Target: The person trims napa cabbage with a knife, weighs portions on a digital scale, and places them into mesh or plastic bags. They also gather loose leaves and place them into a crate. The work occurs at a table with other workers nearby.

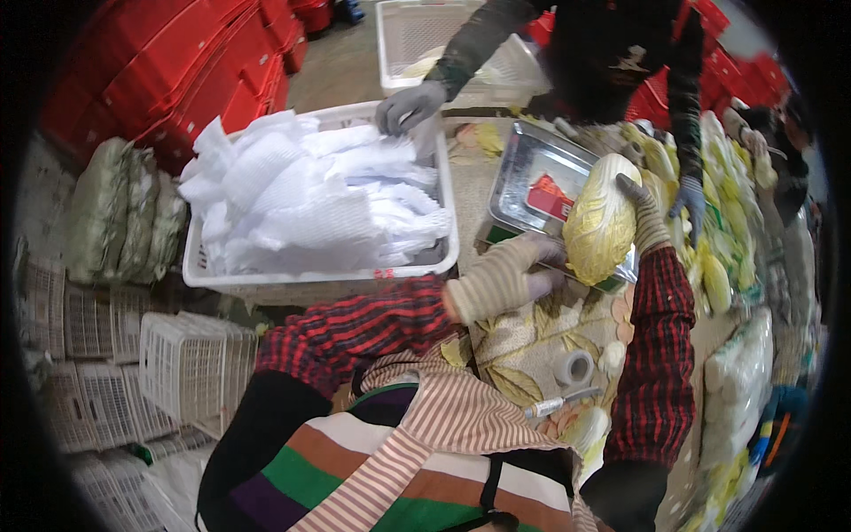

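Note:
A yellow-green napa cabbage (600, 223) is tilted over the near right side of a metal-tray weighing scale (517, 173). My right hand (648, 209), in a striped knit glove with grey fingers, grips the cabbage from its right side. On the other side, my left hand (502, 276) wears a matching glove and has its fingers apart by the cabbage's lower left. Whether those fingertips touch the cabbage is unclear. A red packet with writing (550, 198) lies on the tray.
White foam netting sleeves (299, 186) fill a white crate (319, 282) at left. Across the table are a co-worker's gloved hands (412, 106). A tape roll (574, 368) and a knife (562, 402) lie near me. More cabbages (725, 199) line the right; red crates (193, 73) stand behind.

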